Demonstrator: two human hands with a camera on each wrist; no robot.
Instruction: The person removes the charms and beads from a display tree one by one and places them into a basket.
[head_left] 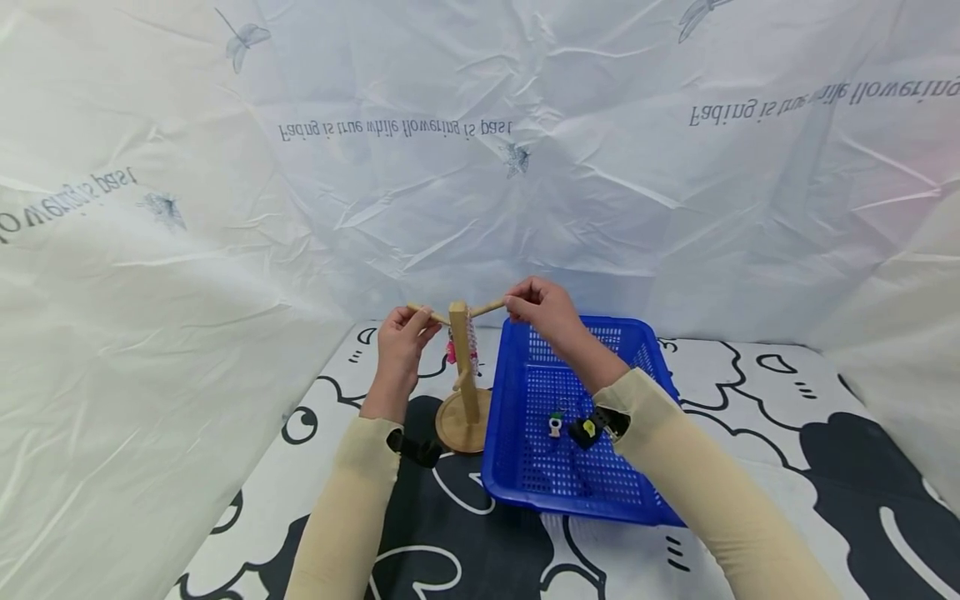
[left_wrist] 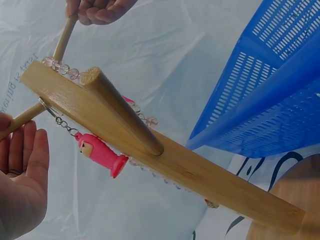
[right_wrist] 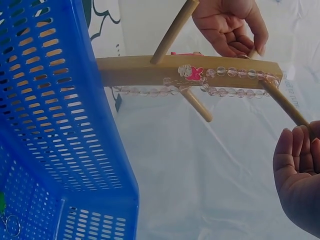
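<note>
A wooden stand (head_left: pixel 462 358) with a square post, several pegs and a round base (head_left: pixel 450 427) stands upright on the cloth. My left hand (head_left: pixel 400 343) pinches its upper left peg (left_wrist: pixel 27 116) near the outer end. At the other side, my right hand (head_left: pixel 546 312) pinches the tip of the upper right peg (right_wrist: pixel 286 102). A pink figure keychain (left_wrist: pixel 101 154) hangs by its metal clasp from the left peg, close to the post. Around the right peg loops a clear pink bead strand (right_wrist: pixel 239 73) with a pink charm (right_wrist: pixel 192 73), hanging along the post.
Right of the stand is a blue perforated basket (head_left: pixel 504 433), partly under my right forearm. Inside lies a small white-and-green keychain (head_left: pixel 555 427). Black-and-white patterned cloth (head_left: pixel 480 558) covers the table, and a pale plastic sheet (head_left: pixel 420 200) rises behind.
</note>
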